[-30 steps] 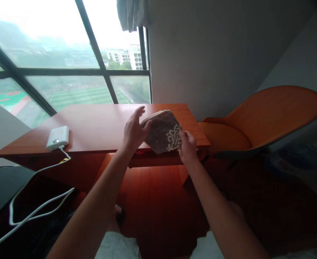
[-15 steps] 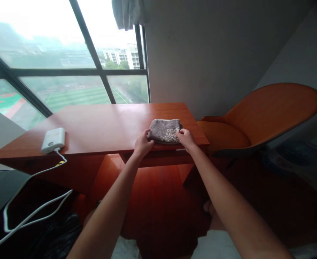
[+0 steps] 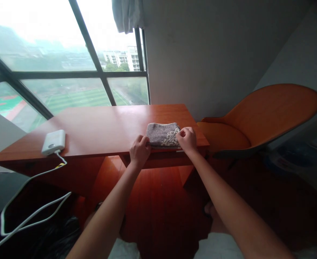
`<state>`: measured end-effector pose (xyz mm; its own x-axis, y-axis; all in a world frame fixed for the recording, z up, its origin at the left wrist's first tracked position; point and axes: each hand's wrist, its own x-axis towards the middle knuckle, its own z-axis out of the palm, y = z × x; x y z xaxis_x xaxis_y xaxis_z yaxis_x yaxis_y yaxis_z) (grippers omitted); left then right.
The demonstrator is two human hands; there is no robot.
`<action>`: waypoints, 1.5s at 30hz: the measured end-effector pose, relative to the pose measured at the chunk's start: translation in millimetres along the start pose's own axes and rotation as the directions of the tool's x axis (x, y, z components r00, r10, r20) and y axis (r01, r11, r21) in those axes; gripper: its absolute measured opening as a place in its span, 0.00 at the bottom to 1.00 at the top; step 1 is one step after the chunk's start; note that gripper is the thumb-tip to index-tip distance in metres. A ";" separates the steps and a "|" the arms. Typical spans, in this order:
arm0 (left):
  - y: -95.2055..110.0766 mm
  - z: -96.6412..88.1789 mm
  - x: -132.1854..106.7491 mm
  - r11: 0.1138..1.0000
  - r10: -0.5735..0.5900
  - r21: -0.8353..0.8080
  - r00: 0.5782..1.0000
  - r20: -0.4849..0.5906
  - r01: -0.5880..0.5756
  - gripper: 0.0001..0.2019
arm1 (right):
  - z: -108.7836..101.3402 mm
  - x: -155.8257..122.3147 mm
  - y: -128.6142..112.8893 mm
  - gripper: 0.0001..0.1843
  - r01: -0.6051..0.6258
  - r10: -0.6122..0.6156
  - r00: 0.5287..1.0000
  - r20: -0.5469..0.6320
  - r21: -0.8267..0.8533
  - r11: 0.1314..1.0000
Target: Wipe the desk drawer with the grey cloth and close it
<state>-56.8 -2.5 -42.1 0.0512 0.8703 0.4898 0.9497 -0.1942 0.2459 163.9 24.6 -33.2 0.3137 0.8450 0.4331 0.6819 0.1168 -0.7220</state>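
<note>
A small folded grey towel (image 3: 163,134) with a pale floral pattern lies flat near the front right edge of the red-brown wooden desk (image 3: 99,127). My left hand (image 3: 139,150) is closed on the towel's near left corner, fingers curled over its edge. My right hand (image 3: 186,139) pinches the towel's near right corner, fingers pressed together. Both forearms reach forward from the bottom of the view.
A white power adapter (image 3: 53,142) sits at the desk's left front, its white cable (image 3: 28,216) looping down to the floor. An orange chair (image 3: 261,117) stands to the right of the desk. A large window (image 3: 66,72) and a grey wall lie behind.
One second ago the towel was held up in the air between both hands. It has since been laid flat on the desk, and both hands now grip its near corners.
</note>
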 end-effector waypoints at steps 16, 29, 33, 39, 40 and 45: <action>16.9 0.6 47.8 0.905 0.350 -0.287 0.934 0.077 -0.315 0.20 | 9.7 -4.7 -20.1 0.27 0.428 -0.325 0.863 0.387 -0.218 0.877; 4.1 21.7 34.3 0.996 0.061 -0.079 0.962 0.266 -0.042 0.24 | 46.6 26.2 20.9 0.33 0.354 -0.238 0.820 0.520 -0.135 0.926; 4.0 20.7 28.9 0.997 0.051 -0.059 0.974 0.219 -0.039 0.24 | 47.4 29.8 23.6 0.32 0.348 -0.247 0.831 0.498 -0.119 0.930; -9.6 8.5 -2.0 0.993 0.117 -0.023 0.986 0.122 -0.115 0.26 | 19.1 11.3 42.5 0.32 0.284 -0.214 0.905 0.367 -0.149 0.947; -12.8 5.5 -10.5 0.992 0.127 -0.011 0.986 0.109 -0.126 0.26 | 10.3 3.8 48.1 0.31 0.285 -0.217 0.914 0.342 -0.163 0.945; -23.5 -5.3 -64.3 0.986 0.154 0.045 0.983 0.097 -0.159 0.30 | -32.2 -53.3 73.3 0.28 0.421 -0.333 0.894 0.301 -0.302 0.855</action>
<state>-84.0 -56.4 -75.0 0.2268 0.8695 0.4388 0.9424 -0.3096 0.1265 218.5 -28.7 -91.9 -0.1456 0.8731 0.4654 0.9151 0.2976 -0.2721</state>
